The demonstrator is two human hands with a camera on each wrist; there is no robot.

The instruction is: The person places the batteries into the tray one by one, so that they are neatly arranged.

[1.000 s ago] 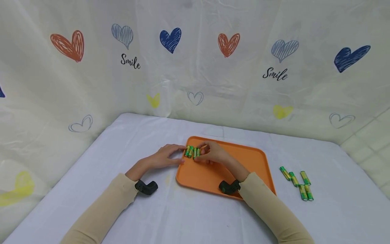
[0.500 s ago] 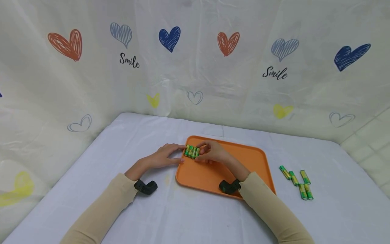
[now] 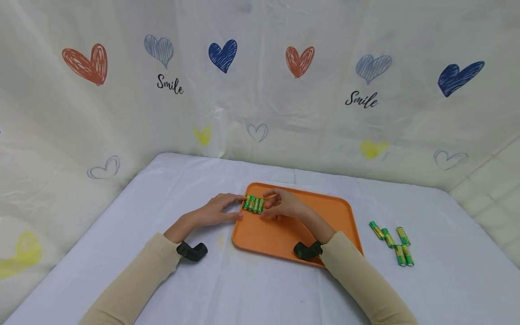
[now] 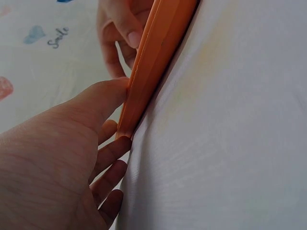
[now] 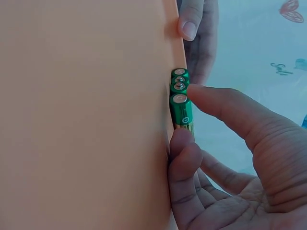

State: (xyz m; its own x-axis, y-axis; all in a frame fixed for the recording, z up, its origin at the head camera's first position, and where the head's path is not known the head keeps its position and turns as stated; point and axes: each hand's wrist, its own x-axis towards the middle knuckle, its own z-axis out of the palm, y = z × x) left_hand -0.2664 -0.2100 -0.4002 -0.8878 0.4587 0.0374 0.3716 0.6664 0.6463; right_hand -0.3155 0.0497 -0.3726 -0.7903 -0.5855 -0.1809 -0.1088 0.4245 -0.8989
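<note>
Several green-and-gold batteries (image 3: 253, 204) lie side by side in a row at the left end of an orange tray (image 3: 264, 234). My left hand (image 3: 213, 211) rests at the tray's left rim, thumb and forefinger spread. In the left wrist view its thumb touches the rim (image 4: 144, 72), the other fingers loosely extended outside it. Just right of the row is my right hand (image 3: 286, 204), its fingers bent loosely with a small gap to the batteries in the head view. In the right wrist view its thumb and fingers stand around the nearest battery (image 5: 182, 112), not closed on it.
More green-and-gold batteries (image 3: 400, 255) lie in a loose group on the white tablecloth (image 3: 438, 280), right of the tray. A white curtain (image 3: 260, 99) printed with hearts hangs behind the table. Each wrist wears a black device (image 3: 192, 252).
The right-hand pair of batteries has slid left against the others, closing the gap in the row. My right hand has since come slightly away from them; the left hand has stayed at the rim.
</note>
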